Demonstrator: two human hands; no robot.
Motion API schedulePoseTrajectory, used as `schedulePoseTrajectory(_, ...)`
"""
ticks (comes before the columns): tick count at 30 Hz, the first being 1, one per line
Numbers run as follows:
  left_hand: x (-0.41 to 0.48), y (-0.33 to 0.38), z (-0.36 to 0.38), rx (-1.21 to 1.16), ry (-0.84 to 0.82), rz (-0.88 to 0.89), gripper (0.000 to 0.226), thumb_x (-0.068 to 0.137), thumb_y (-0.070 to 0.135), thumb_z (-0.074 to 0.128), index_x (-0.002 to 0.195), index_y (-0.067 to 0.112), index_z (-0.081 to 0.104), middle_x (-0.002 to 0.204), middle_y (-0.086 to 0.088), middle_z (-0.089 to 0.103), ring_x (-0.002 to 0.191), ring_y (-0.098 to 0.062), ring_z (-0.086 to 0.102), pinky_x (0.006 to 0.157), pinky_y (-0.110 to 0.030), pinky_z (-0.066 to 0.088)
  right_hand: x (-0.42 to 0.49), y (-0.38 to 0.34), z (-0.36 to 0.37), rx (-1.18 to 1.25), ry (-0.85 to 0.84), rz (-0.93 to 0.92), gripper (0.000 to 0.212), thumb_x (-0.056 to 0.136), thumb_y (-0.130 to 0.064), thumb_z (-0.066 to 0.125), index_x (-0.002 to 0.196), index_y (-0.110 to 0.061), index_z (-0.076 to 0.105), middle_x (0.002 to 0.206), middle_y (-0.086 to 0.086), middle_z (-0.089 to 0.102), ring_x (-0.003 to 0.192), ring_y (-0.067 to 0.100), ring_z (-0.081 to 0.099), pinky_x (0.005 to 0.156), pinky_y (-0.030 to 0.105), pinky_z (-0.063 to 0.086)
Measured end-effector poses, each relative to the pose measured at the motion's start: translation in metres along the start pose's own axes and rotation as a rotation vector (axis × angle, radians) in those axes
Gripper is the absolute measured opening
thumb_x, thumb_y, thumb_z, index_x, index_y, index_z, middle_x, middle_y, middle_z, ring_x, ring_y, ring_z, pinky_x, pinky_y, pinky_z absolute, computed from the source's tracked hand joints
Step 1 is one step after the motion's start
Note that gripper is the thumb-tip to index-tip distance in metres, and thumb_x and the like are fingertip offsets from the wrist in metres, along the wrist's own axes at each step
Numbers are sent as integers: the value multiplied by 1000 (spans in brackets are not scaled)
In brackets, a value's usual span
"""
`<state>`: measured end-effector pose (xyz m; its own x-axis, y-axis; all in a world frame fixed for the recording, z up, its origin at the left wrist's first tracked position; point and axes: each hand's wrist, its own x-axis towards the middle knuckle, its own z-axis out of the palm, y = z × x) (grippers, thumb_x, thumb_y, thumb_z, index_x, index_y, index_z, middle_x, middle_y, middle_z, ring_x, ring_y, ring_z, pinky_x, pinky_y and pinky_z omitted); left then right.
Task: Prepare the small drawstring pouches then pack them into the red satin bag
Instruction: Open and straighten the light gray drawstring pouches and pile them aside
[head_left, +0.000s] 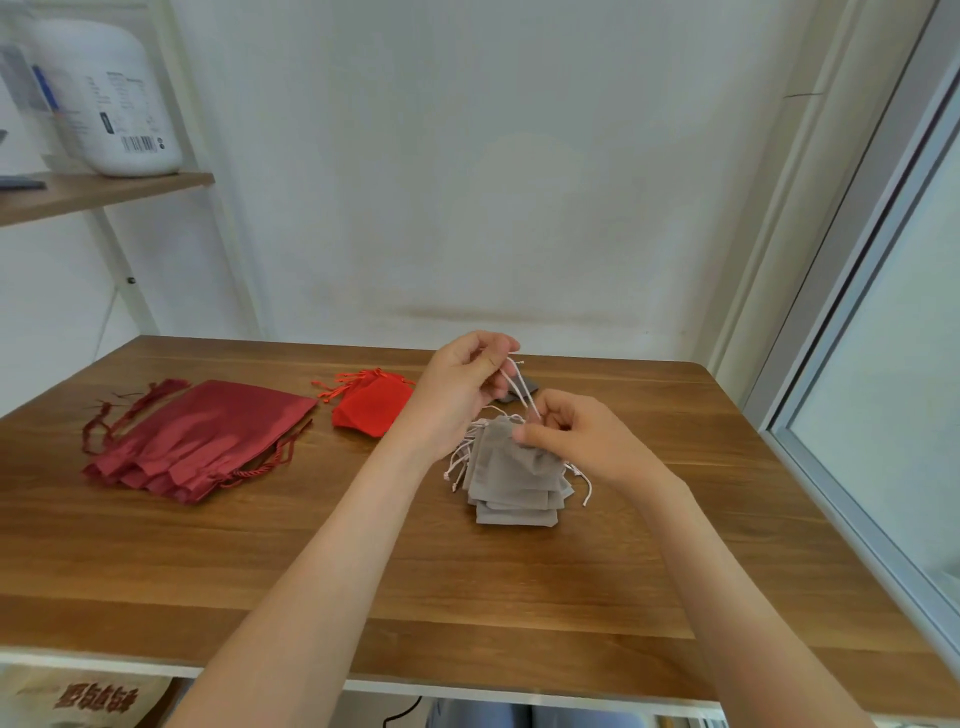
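A stack of small grey drawstring pouches lies on the wooden table, right of centre. My left hand is raised above the stack and pinches a white drawstring of the top pouch, pulled taut. My right hand pinches the top grey pouch at its gathered mouth. A pile of dark red satin bags lies flat at the left, cords trailing. Between it and my hands sits a small pile of bright red pouches.
A dark flat object lies behind my hands, mostly hidden. A wooden shelf with a white jar hangs at the upper left. A window frame runs along the table's right side. A white wall stands behind.
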<state>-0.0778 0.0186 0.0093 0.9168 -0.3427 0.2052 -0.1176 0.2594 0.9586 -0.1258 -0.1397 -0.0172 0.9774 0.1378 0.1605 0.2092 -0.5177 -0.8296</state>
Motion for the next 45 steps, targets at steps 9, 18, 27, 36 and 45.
schedulePoseTrajectory(9,-7,7,-22,274,-170,-131,19,94,4,52,102,9,68,72,3,60,67,-5,56,71,-18,51,-8,-6,-11,198,169,-52,14,95,-10,53,83,-4,55,54,-16,54,47,-2,43,49,10,33)
schedulePoseTrajectory(18,-8,-3,-17,678,-169,-138,17,97,13,51,89,17,66,73,5,59,62,-4,51,59,-18,44,-6,-3,-13,120,292,-109,7,92,-17,58,86,-18,61,57,8,52,55,13,43,57,29,35)
schedulePoseTrajectory(27,-5,14,3,594,-143,-5,26,100,18,45,83,17,64,69,6,55,59,-3,48,62,-19,43,-3,-6,-7,109,33,-21,7,88,-18,66,93,-14,66,48,-12,47,43,0,36,47,11,30)
schedulePoseTrajectory(36,3,12,-2,942,105,240,20,99,19,45,108,24,62,93,2,61,84,-11,55,68,-21,39,-8,-14,-6,212,149,-47,24,98,-17,49,88,0,63,53,1,44,45,3,37,47,10,33)
schedulePoseTrajectory(45,-16,-15,17,877,0,340,22,99,27,46,92,16,64,84,10,61,75,2,50,68,-12,36,-5,-12,-2,472,165,-11,21,96,-17,53,78,-10,61,50,0,41,42,7,31,40,15,25)
